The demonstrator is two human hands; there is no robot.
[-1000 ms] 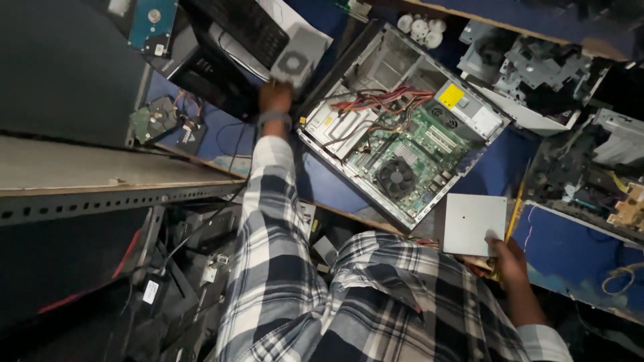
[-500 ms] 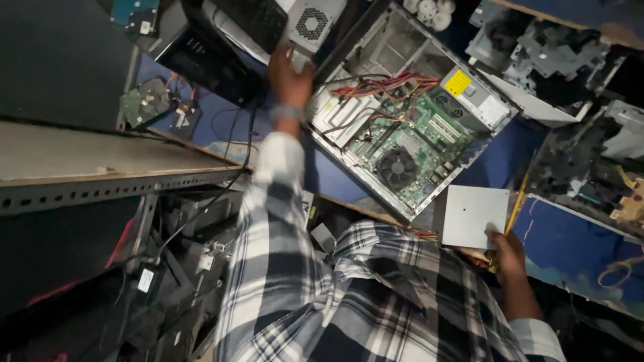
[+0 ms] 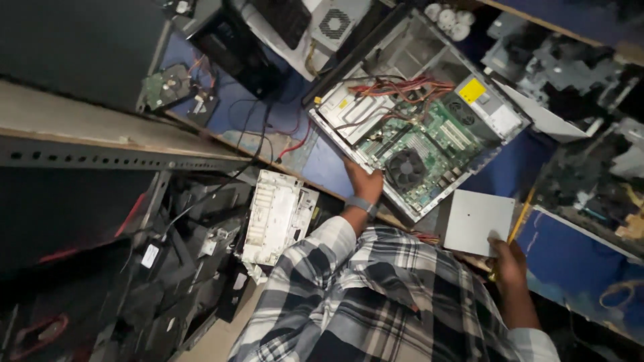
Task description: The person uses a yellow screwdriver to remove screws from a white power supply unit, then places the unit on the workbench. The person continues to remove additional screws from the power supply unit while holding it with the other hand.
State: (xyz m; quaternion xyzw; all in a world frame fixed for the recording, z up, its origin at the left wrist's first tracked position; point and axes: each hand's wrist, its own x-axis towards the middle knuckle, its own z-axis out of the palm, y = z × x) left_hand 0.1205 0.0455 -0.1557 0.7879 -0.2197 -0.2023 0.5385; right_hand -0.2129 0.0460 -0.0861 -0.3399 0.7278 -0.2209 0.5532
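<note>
Open PC case (image 3: 419, 127) lying flat on blue bench (image 3: 322, 167), board, fan (image 3: 404, 169) and red cables exposed

Left hand (image 3: 363, 182) at case's near edge, just beside fan, fingers resting on rim; whether it grips, cannot tell

Right hand (image 3: 508, 261) well apart, off to right, pinching near corner of white panel (image 3: 477, 221); panel sits just beside case's near-right corner

White bracket (image 3: 276, 216) lies left of left arm, below bench edge

Grey shelf (image 3: 107, 144) far left
</note>
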